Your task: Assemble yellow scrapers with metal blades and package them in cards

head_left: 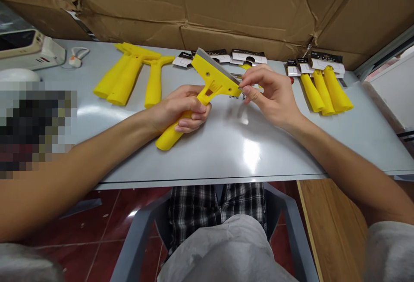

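My left hand (186, 111) is wrapped round the handle of a yellow scraper (173, 135), which is tilted with its wide head up and to the right. A grey metal blade (216, 67) runs along the head's upper edge, and two dark screws sit in its face. My right hand (270, 92) pinches the blade's right end between thumb and index finger; the fingertips partly hide that corner. Below the head, several small loose screws (234, 97) lie on the table, partly covered.
More yellow scraper handles (127, 73) lie at the back left. At the right are yellow handles (336, 90) with black-and-white cards (326, 63); another card (248, 55) lies at the back. A white device (48, 53) and cable (76, 60) stand far left. Cardboard (226, 10) lines the grey table's (207, 161) back.
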### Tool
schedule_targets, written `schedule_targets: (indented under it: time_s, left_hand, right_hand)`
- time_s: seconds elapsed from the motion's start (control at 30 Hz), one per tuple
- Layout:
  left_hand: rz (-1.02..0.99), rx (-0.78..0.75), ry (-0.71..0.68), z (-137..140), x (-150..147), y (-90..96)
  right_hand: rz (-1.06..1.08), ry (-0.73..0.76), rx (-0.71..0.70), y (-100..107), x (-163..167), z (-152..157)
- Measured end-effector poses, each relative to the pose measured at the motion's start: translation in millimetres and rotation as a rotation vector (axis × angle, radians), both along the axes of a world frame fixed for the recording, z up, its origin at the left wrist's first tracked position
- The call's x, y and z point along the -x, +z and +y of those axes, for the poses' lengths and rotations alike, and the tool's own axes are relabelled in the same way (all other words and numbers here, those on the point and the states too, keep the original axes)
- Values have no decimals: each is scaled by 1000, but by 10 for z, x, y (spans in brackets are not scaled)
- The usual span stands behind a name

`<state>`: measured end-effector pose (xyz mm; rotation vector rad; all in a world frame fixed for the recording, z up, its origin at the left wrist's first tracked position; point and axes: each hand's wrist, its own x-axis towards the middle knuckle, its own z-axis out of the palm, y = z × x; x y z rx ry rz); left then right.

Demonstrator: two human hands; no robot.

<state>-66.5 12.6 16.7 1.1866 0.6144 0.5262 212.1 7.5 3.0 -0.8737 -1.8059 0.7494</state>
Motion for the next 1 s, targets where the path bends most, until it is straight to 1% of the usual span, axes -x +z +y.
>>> schedule_targets:
  time_s: [0.2, 0.37, 0.63, 0.77, 1.0]
  left_hand:
    - [20, 6, 27, 24, -10, -67]
    - [25, 19, 35, 60, -7, -120]
    - [33, 21, 45, 39, -25, -106]
    - [38, 24, 40, 46, -23, -121]
    - [38, 30, 41, 40, -25, -126]
  right_hand:
    - [2, 32, 64, -78, 41, 9]
    - [-2, 65, 70, -110, 38, 22]
    - [28, 83, 95, -130, 78, 9]
    - [45, 58, 91, -153, 94, 5]
    - [54, 53, 95, -123, 120, -20]
